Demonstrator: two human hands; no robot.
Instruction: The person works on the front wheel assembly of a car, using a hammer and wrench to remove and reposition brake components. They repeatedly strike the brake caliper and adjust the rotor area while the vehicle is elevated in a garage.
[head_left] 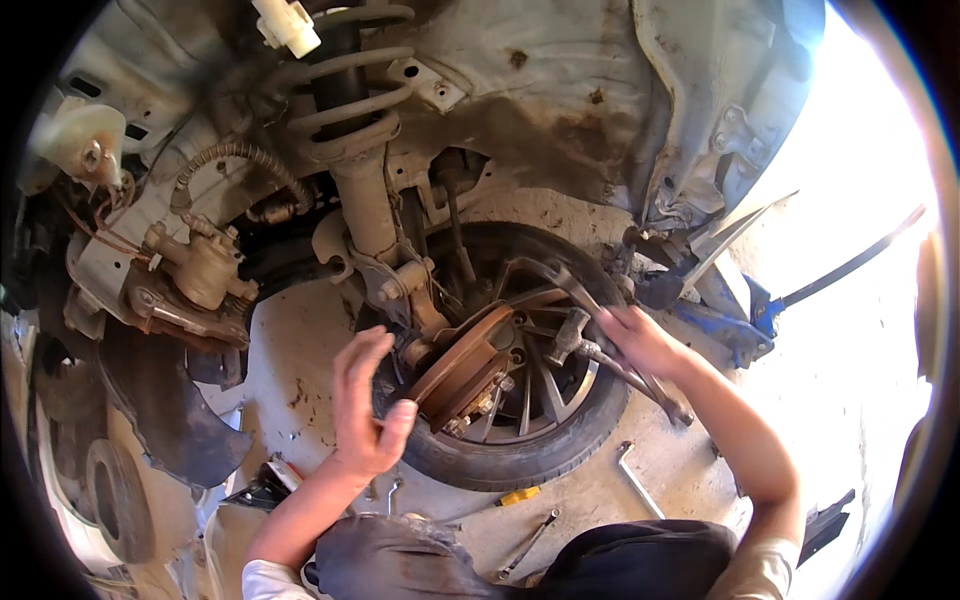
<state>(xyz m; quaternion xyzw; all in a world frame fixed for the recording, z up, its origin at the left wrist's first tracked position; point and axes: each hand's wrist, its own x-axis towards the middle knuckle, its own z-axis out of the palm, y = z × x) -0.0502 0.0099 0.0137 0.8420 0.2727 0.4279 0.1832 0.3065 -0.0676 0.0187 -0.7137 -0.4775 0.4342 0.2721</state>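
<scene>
My left hand (365,405) is beside the left edge of a rusty brake disc (462,362), its thumb and fingers apart with nothing between them. Whether its fingertips touch the disc I cannot tell. My right hand (640,343) is closed on a long metal bar (577,290) with a curved end, to the right of the hub. A hammer (570,335) is at the same hand, its head toward the disc and its handle running under the fingers. Above the disc rises a dusty strut (365,205) with a coil spring (352,62).
A wheel with tyre (585,455) lies flat under the hub. A blue jack (735,310) with a dark handle stands at right. Near my knees lie a wrench (638,480), a yellow-handled tool (518,496) and a ratchet (530,545). A brake caliper (205,270) is at left.
</scene>
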